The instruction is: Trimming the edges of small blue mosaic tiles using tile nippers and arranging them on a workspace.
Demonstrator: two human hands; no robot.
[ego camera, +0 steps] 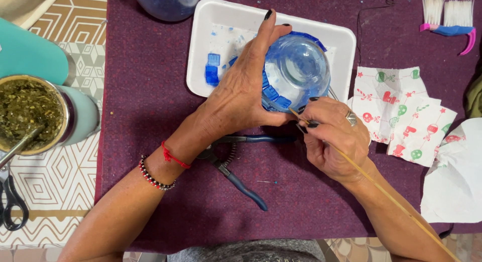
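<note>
- Purple felt mat [165,116] covers the work area; the white foam tray [346,41] sits at top centre, with loose blue tiles [212,71] in its left half.
- Glass jar [297,71] lies tipped over the tray, mouth toward the camera, with a band of blue tiles already on its lower-left wall. It rests in my left hand.
- Left hand [241,98]: fingers spread wide and wrapped along the jar's left side, thumb under the lower rim. I'd keep that grip firm so the jar doesn't roll while the stick works.
- Right hand [334,136]: fingers pinched closed on a thin wooden stick [381,191] near its tip, pen-style. Tip meets the jar's lower rim by the tile row; I can't tell if it touches a tile or the gap beside it.
- I'd use light pressure with short strokes, and turn the jar rather than the wrist.
- Blue-handled nippers [236,169] lie on the mat just under both wrists, close enough to snag.
- Printed paper napkins [401,116] lie to the right.
</note>
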